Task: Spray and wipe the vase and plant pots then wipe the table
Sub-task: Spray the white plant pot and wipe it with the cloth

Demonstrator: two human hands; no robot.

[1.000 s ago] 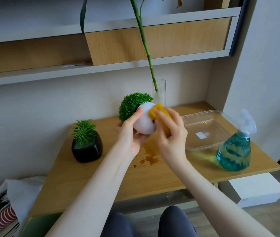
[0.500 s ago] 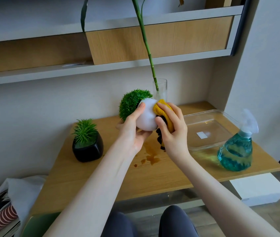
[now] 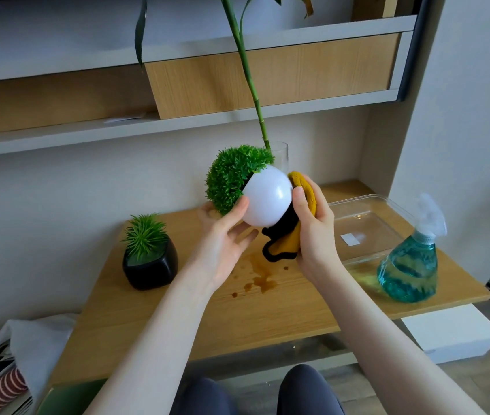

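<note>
Two hands work above the counter (image 3: 282,313): our left hand (image 3: 222,238) cradles the tilted white pot (image 3: 266,200), fingers curled around it, while our right hand (image 3: 312,226) pinches the yellow cloth (image 3: 300,202) against its side. We should probably rotate the pot slowly, wiping every patch.

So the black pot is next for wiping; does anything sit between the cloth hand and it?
Yes: the white pot, held up by the left hand, lies between the right hand with the cloth and the black pot.
</note>
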